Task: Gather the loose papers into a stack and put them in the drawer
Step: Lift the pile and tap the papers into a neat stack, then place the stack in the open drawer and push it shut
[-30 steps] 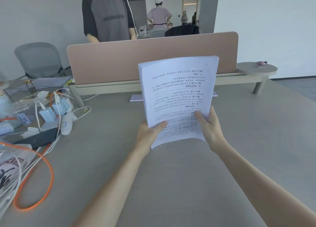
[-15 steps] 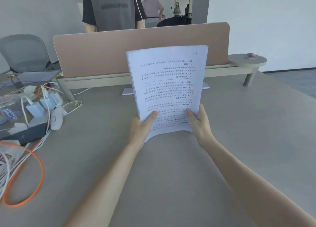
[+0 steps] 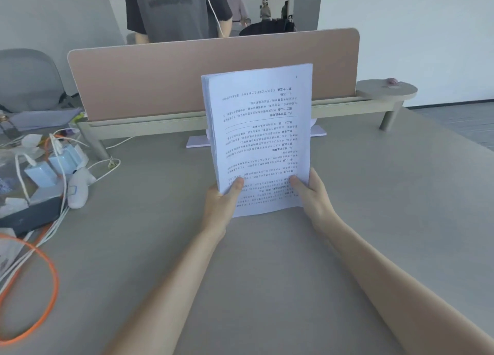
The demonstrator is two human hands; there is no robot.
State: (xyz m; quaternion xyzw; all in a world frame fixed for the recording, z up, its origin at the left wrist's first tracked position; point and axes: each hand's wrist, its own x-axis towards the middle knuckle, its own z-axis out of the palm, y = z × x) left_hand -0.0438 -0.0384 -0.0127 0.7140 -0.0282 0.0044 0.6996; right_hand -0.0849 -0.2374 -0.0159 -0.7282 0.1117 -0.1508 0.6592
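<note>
Papers (image 3: 260, 138) upright, pinched in left hand (image 3: 220, 203) and right hand (image 3: 314, 194) grip, divider (image 3: 149, 82) behind, cables (image 3: 29, 250) left

left hand (image 3: 222, 203): thumb pinching, forearm extended | right hand (image 3: 312, 194): thumb pinching, forearm extended

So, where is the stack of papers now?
In the head view, the stack of papers is centre, upright between left hand and right hand, before the divider.
</note>
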